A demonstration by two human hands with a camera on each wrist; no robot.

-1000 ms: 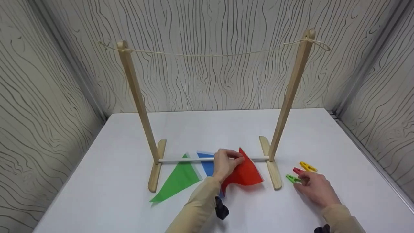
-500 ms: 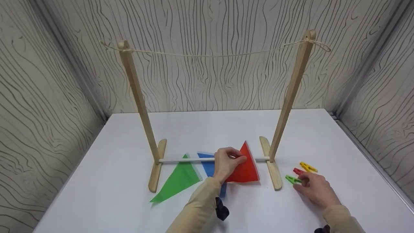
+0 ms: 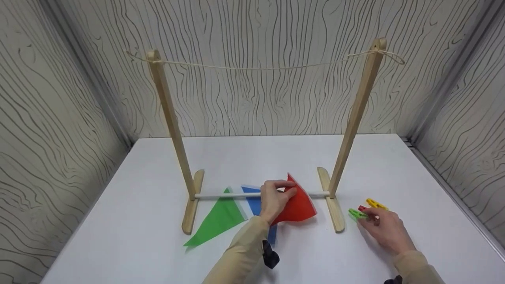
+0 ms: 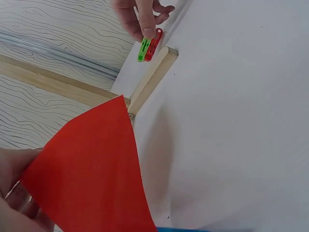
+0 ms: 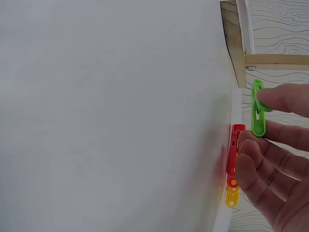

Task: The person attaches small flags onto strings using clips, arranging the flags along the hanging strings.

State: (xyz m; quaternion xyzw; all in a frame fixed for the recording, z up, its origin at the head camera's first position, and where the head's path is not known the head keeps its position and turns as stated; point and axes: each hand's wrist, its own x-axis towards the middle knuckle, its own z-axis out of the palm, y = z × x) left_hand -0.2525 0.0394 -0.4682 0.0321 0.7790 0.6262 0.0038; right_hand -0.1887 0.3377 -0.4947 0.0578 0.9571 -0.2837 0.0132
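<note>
Now the left hand [image 3: 273, 202] pinches a red flag [image 3: 298, 208] — the right hand [image 3: 386, 229], a green clothespin [image 3: 356, 213]

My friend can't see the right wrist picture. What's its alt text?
A right hand pinches a green clothespin. Lower down, a red clothespin and yellow clothespin lie on a white table. Upper right: part of a wooden stand.

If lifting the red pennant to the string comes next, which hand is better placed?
Likely the left hand: it pinches the red pennant, while the right hand pinches a green clothespin out beyond the stand's right wooden foot.
</note>
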